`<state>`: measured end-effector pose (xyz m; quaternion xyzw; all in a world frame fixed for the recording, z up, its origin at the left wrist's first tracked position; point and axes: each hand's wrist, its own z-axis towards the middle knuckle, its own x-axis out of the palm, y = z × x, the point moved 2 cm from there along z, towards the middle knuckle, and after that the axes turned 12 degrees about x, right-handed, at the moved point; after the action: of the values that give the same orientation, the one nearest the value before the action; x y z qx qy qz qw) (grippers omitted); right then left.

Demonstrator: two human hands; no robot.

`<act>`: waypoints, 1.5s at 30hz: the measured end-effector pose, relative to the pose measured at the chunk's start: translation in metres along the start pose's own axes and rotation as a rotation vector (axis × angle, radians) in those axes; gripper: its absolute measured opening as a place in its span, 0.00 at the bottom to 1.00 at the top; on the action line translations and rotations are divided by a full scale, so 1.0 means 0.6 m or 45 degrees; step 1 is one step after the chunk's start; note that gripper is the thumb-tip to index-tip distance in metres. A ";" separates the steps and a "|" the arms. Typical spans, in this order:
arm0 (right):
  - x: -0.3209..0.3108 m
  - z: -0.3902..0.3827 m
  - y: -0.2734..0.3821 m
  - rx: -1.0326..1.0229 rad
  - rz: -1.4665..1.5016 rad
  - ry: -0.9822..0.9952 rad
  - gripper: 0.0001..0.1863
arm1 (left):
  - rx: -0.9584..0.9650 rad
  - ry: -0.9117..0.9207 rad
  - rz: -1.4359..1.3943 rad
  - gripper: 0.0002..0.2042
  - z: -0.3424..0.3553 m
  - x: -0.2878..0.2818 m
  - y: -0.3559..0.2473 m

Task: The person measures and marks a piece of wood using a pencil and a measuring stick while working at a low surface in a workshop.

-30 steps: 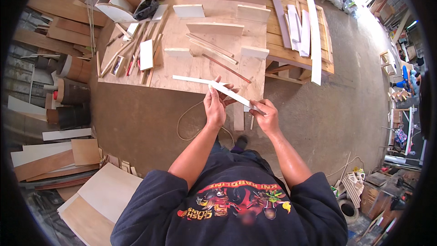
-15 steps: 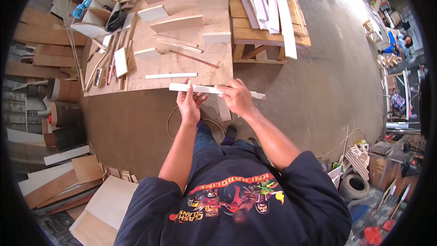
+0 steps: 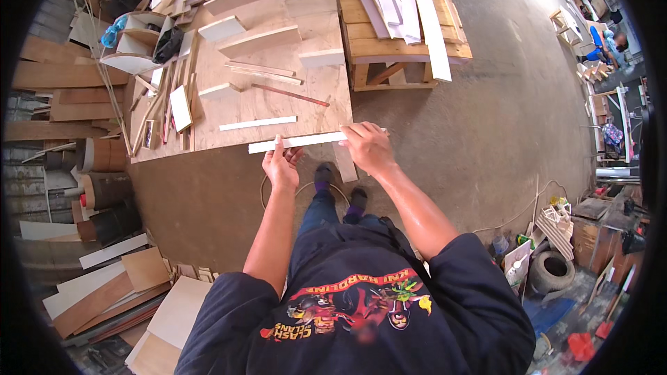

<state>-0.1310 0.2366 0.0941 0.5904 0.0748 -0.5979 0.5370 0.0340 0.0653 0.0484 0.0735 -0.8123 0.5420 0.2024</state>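
I hold a long thin white wooden strip [image 3: 306,141] level in front of me, at the near edge of a low plywood worktop [image 3: 306,94]. My left hand [image 3: 281,165] pinches the strip near its left end. Over the right end closes my right hand [image 3: 367,147]. A second white strip [image 3: 258,123] lies flat on the worktop just beyond. A short wooden offcut [image 3: 344,164] lies on the floor below my right hand, by my feet.
Wooden blocks and slats [image 3: 260,40] lie scattered on the worktop. A pallet bench [image 3: 396,38] with long boards stands at the right. Plywood sheets [image 3: 104,292] lean at the lower left. A cable loop [image 3: 267,191] lies on the concrete floor. A tyre [image 3: 552,271] sits at the right.
The strip, tilted a second ago, is now held level closer to the worktop's edge. Both hands stayed on it; my view has shifted forward over the table.
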 end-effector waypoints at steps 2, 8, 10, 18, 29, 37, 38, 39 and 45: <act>0.002 0.008 -0.011 0.012 -0.021 -0.021 0.16 | -0.021 -0.014 0.012 0.09 0.019 -0.009 0.009; 0.027 0.029 -0.047 0.056 0.067 0.054 0.14 | -0.030 -0.037 0.019 0.08 0.057 -0.010 0.032; 0.039 0.038 -0.054 0.065 0.054 0.084 0.14 | -0.043 -0.054 0.026 0.08 0.072 -0.008 0.036; 0.093 0.069 -0.072 0.098 -0.008 0.187 0.13 | -0.078 -0.093 0.066 0.10 0.131 -0.015 0.050; 0.167 0.096 -0.097 0.168 -0.027 0.284 0.11 | -0.465 -0.003 0.246 0.17 0.213 -0.060 0.069; 0.205 0.114 -0.102 0.173 -0.042 0.297 0.11 | 1.355 1.109 1.740 0.22 0.150 0.058 -0.008; 0.212 0.119 -0.098 0.163 -0.032 0.313 0.11 | 1.354 1.113 1.741 0.22 0.169 0.064 0.002; 0.219 0.127 -0.092 0.161 -0.029 0.313 0.11 | 1.313 1.280 1.713 0.22 0.189 0.067 0.018; 0.261 0.150 -0.073 0.092 0.044 0.301 0.11 | 0.961 1.597 1.749 0.19 0.252 0.033 0.065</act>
<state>-0.1764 0.1026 -0.0269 0.6770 0.1058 -0.5170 0.5130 -0.0349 -0.0544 -0.0266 -0.6508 -0.2003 0.7044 0.2005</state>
